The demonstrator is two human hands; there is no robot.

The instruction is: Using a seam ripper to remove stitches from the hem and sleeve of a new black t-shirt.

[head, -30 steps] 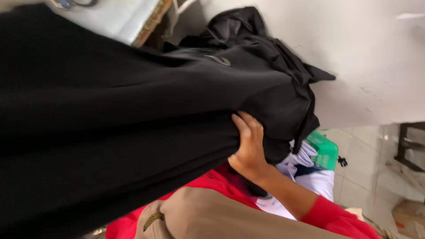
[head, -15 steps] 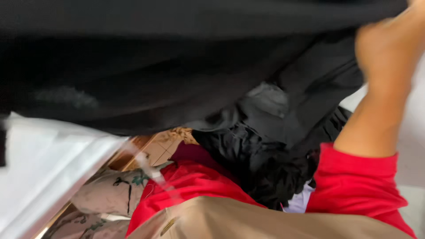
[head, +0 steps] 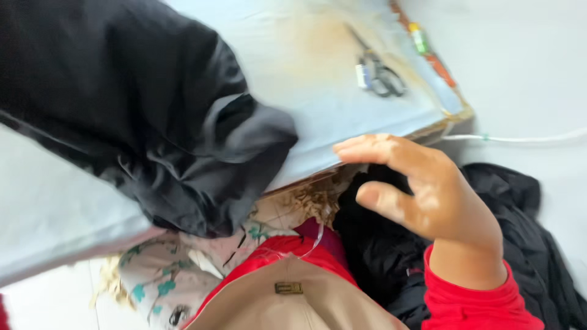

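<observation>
Head view: right hand (head: pixel 428 195) open beside crumpled black cloth (head: pixel 147 116).

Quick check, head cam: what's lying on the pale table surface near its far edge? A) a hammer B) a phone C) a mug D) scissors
D: a pair of scissors with dark loop handles lies flat on the pale table, apart from the black garment heaped at the other end and from the open right hand hovering off the table's edge.

Garment (head: pixel 140 116) on the table (head: pixel 306 79), scissors (head: pixel 376 70) to its right, clothes pile (head: pixel 513 238) below the edge.
</observation>
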